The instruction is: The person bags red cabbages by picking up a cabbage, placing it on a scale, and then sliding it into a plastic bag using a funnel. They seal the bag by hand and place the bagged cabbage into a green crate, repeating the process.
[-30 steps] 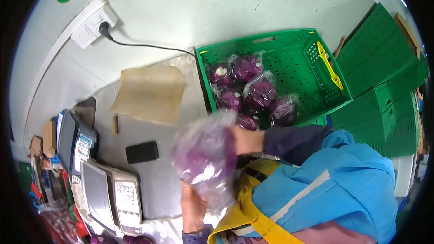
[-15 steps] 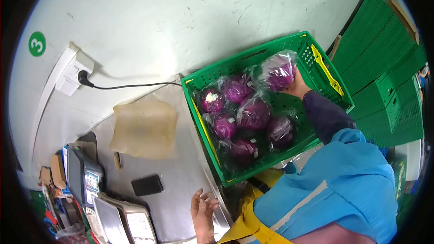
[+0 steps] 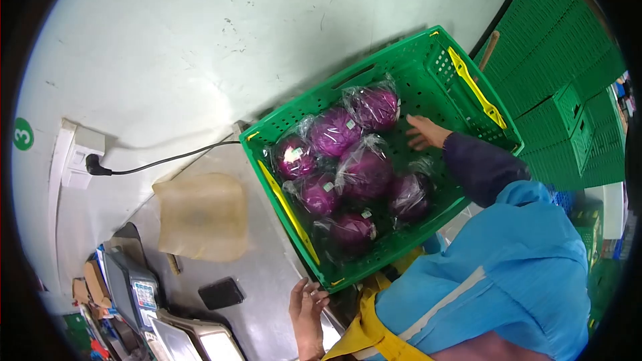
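The right hand (image 3: 428, 134) is open between two and three o'clock in the view, its fingers loosely spread and aimed toward nine — the dark-sleeved forearm (image 3: 481, 168) slants in from about four. At six o'clock, the left hand (image 3: 308, 307) is raised, fingers loosely bent toward twelve.

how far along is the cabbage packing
Seven bagged cabbages already look placed in the crate. Nothing is in hand: the right hand is open inside it, the left hand open by its corner. There's room for more beyond the right hand, but how many are left can't be told.
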A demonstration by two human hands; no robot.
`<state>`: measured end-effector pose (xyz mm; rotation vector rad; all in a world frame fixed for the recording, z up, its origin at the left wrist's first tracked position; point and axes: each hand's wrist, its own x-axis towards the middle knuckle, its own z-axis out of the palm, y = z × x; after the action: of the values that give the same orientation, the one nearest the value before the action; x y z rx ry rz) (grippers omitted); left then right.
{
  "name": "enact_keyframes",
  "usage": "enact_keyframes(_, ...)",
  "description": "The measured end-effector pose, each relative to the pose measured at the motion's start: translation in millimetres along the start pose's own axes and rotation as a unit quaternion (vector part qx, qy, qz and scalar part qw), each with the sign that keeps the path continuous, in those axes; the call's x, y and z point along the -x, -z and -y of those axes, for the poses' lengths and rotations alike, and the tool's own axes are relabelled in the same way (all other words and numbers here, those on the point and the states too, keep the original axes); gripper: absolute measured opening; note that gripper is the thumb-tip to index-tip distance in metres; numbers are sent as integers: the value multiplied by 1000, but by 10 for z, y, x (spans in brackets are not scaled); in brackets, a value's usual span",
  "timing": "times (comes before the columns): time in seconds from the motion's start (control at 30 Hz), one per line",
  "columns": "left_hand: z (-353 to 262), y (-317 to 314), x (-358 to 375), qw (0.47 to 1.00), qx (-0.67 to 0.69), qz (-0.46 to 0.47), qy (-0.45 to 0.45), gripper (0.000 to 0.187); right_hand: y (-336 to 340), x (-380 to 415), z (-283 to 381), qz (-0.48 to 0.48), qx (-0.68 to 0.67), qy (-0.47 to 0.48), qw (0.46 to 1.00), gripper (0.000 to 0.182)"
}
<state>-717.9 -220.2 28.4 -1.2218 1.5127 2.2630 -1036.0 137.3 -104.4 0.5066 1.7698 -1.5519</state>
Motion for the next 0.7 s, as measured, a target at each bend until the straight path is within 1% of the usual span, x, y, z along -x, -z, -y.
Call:
enact_keyframes(0.03,11,8,-29,1000,4,0,-14,37,39,27,-76,-1,1,-6,1000,84)
enact_keyframes(0.07,18,16,-38,1000,8,-2,-26,36,75,54,-184,48,129,-30,990,80)
enact_keyframes(0.1,-2,-6,-45,1000,6,-7,-23,36,109,91,-330,99,254,-56,961,76)
enact_keyframes(0.13,-6,-8,-50,1000,5,-11,-12,36,160,123,-532,101,254,-67,960,76)
enact_keyframes(0.17,0,-10,-67,1000,2,-7,-19,35,207,155,-732,193,317,44,927,73)
enact_keyframes(0.2,16,-2,-78,1000,-2,-4,-28,35,-35,441,-530,216,170,-52,960,74)
enact_keyframes(0.23,35,16,-85,1000,-21,2,-16,36,-287,739,-312,212,25,-152,965,76)
enact_keyframes(0.27,58,28,-94,1000,-21,-1,-13,36,-354,785,-309,214,25,-155,964,76)
enact_keyframes(0.3,90,19,-114,997,-72,3,-23,37,-386,787,-298,176,152,-113,966,80)
enact_keyframes(0.33,123,21,-122,992,-125,8,-28,38,-395,820,-316,134,273,-71,950,83)
enact_keyframes(0.37,178,39,-134,992,-127,9,-21,38,-366,895,-333,131,268,-50,953,92)
enact_keyframes(0.4,254,55,-173,990,-139,21,-26,40,-382,923,-384,129,268,-54,953,92)
enact_keyframes(0.43,322,59,-216,987,-150,34,-34,43,-426,929,-461,100,380,9,919,95)
enact_keyframes(0.47,357,58,-226,985,-163,46,-42,45,-444,904,-551,71,484,70,869,98)
enact_keyframes(0.5,322,33,-220,986,-160,41,-39,50,-416,794,-719,74,435,134,887,103)
enact_keyframes(0.63,276,65,-286,978,-190,61,-52,54,-400,784,-718,101,422,137,891,104)
enact_keyframes(0.7,267,16,-264,979,-184,64,-56,55,-375,728,-585,151,452,96,874,103)
